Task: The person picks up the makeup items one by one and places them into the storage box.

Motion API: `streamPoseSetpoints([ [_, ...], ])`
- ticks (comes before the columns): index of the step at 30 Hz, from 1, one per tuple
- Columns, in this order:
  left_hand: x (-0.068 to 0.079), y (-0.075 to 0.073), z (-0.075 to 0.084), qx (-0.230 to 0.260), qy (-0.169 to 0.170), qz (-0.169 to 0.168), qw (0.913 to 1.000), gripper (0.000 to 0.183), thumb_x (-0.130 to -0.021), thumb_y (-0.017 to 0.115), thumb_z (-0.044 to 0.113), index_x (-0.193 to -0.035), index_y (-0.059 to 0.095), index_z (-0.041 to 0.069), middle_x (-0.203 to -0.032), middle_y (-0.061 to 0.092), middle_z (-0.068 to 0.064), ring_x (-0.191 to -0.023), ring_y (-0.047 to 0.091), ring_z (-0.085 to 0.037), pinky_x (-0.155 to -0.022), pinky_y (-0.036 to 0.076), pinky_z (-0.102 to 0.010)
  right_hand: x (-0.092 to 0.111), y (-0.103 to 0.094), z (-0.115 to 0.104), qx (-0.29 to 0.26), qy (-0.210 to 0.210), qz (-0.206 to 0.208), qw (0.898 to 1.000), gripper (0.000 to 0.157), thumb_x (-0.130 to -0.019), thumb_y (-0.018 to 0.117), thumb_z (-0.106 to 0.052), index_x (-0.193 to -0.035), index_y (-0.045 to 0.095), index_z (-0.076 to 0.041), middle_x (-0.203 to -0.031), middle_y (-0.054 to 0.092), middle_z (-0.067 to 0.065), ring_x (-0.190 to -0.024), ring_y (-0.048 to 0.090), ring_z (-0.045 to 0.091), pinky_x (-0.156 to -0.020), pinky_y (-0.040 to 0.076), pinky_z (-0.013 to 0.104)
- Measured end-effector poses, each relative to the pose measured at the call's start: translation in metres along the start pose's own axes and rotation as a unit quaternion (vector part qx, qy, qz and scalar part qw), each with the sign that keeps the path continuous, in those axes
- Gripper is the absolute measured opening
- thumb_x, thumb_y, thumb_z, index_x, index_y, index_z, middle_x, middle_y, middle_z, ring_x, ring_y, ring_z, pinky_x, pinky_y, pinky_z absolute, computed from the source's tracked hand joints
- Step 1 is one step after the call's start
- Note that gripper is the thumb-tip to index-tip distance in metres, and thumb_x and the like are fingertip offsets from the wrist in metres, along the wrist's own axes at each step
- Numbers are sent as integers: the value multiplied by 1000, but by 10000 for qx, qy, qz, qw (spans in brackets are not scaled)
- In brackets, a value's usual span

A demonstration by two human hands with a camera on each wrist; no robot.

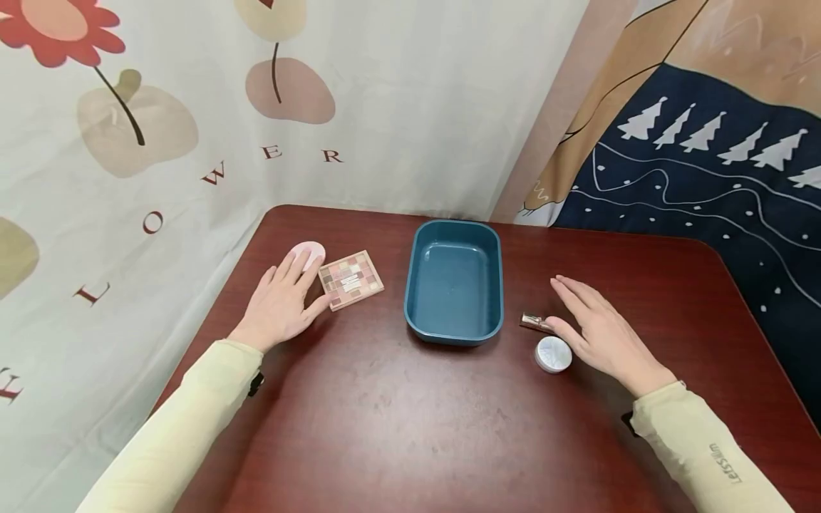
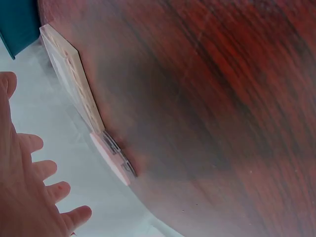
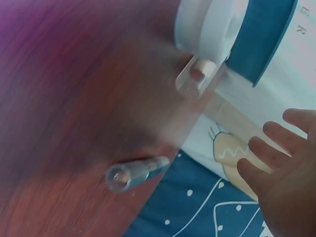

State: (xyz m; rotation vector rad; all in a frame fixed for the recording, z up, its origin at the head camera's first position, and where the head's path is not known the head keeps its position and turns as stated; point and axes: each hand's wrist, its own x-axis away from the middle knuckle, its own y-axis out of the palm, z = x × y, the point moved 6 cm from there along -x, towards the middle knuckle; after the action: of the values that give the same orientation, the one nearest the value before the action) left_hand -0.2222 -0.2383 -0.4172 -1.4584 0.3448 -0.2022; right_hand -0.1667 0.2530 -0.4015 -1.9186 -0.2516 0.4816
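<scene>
My left hand (image 1: 279, 306) is spread with straight fingers over a pink round compact (image 1: 309, 255) and the near corner of an eyeshadow palette (image 1: 351, 280). In the left wrist view the fingers (image 2: 59, 191) stand apart from the palette (image 2: 74, 74) and the hinged compact (image 2: 112, 157). My right hand (image 1: 606, 335) hovers, fingers extended and nothing held, beside a small lipstick-like tube (image 1: 534, 322) and a round white-lidded jar (image 1: 553, 355). The right wrist view shows the jar (image 3: 210, 29), a clear-ended tube (image 3: 197, 76) and a second small tube (image 3: 136, 174), which the right hand hides from the head view.
Between the hands, a deep blue rectangular bin (image 1: 454, 285) stands toward the back of the dark red wooden table (image 1: 410, 434). Behind it and at the left hangs a white printed curtain (image 1: 410, 107). A navy cloth with white trees (image 1: 699, 171) hangs at the right.
</scene>
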Motion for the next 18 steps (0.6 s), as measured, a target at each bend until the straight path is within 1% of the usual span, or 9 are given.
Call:
streamPoseSetpoints([
  [2, 0, 2, -2, -13, -23, -34, 10000, 75, -104, 55, 47, -161, 32, 5, -167, 26, -22, -155, 21, -41, -116, 27, -66, -1, 2, -3, -67, 19, 35, 10000, 68, -100, 68, -34, -157, 42, -8, -157, 42, 18, -142, 41, 40, -110, 39, 61],
  [4, -1, 4, -4, -31, -28, -51, 10000, 74, -104, 54, 47, -161, 33, 5, -167, 26, -23, -154, 22, -41, -115, 28, -66, -2, 4, -6, -138, 8, 94, 9999, 66, -99, 70, -33, -155, 45, -7, -154, 46, 18, -139, 43, 41, -108, 40, 63],
  [9, -2, 7, -8, -19, -85, -123, 9999, 72, -105, 52, 48, -159, 35, 4, -166, 27, -24, -153, 24, -43, -114, 30, -65, -3, 7, -13, -359, -47, 218, 9991, 59, -99, 71, -29, -149, 52, -5, -143, 53, 16, -130, 51, 37, -104, 44, 61],
  [15, -7, 8, -16, -18, -155, -185, 9997, 73, -105, 50, 48, -158, 36, 1, -164, 29, -27, -150, 27, -47, -113, 32, -65, -6, 15, -21, -652, 138, 60, 9978, 55, -101, 68, -32, -146, 54, -5, -137, 56, 15, -126, 52, 34, -98, 49, 62],
  [18, -11, 9, -19, -12, -158, -151, 9998, 72, -104, 52, 48, -157, 37, 1, -163, 30, -26, -149, 29, -47, -111, 34, -66, -9, 19, -24, -740, 177, 47, 9971, 52, -101, 67, -32, -144, 55, -5, -134, 58, 14, -124, 53, 32, -98, 50, 59],
])
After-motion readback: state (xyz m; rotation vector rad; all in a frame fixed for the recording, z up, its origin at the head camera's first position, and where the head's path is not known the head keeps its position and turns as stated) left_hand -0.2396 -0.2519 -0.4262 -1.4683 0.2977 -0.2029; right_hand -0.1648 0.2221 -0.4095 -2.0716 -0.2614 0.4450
